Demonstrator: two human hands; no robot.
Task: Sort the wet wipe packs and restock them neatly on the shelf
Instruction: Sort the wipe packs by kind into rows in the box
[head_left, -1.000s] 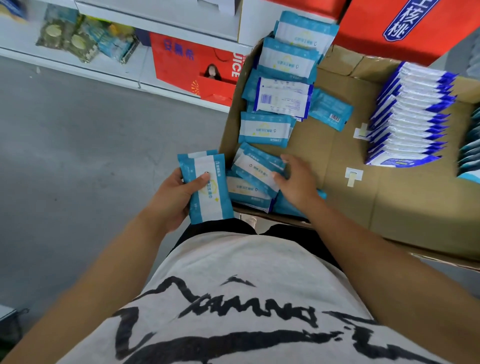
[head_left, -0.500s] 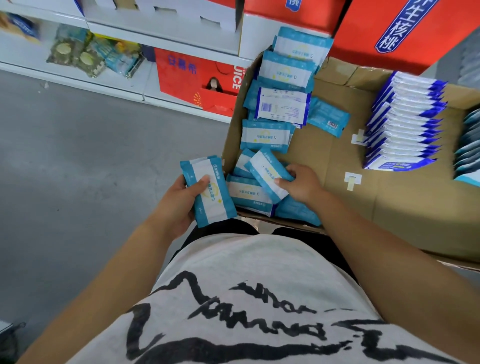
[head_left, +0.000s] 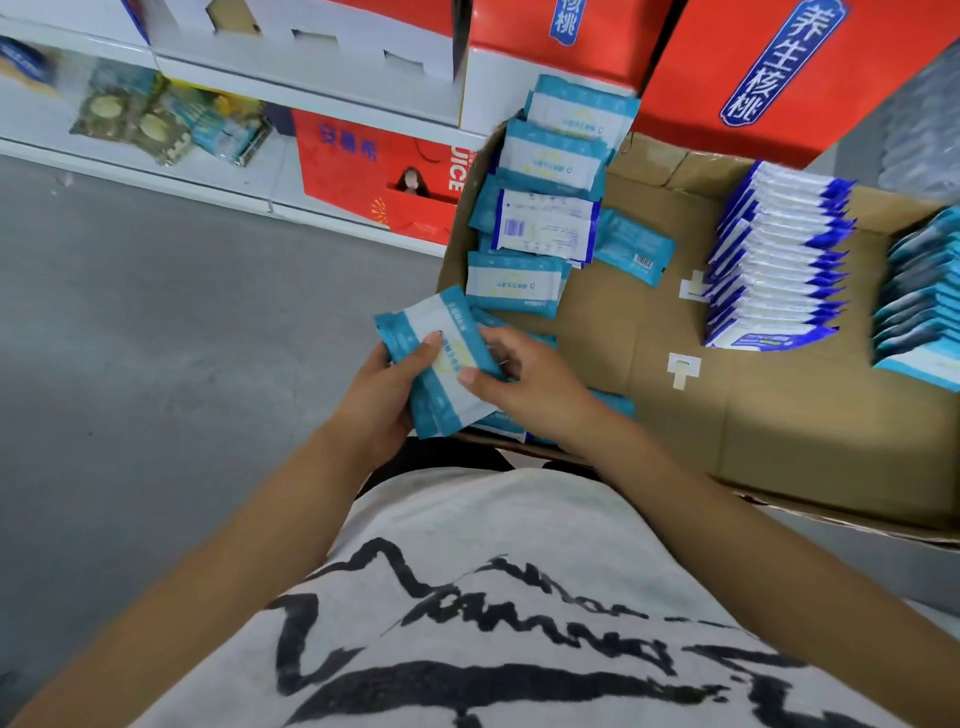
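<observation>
Grey floor (head_left: 156, 364) runs along a low white shelf (head_left: 234, 174), with red cartons (head_left: 779, 78) stacked behind an opened cardboard box (head_left: 779, 431). Seen from the head camera, the left hand (head_left: 384, 387) grips a small stack of teal wet wipe packs (head_left: 441, 358) from beneath, thumb pressed on the top face, just over the box's near-left corner. The right hand (head_left: 530, 387) holds the same stack from the right, thumb on the top pack and fingers curled at its edge. More loose teal packs (head_left: 514, 283) lie scattered up the box's left side. Farther right, a tidy row of blue-edged packs (head_left: 779, 260) stands on edge, and another teal row (head_left: 919, 317) sits at the right border.
</observation>
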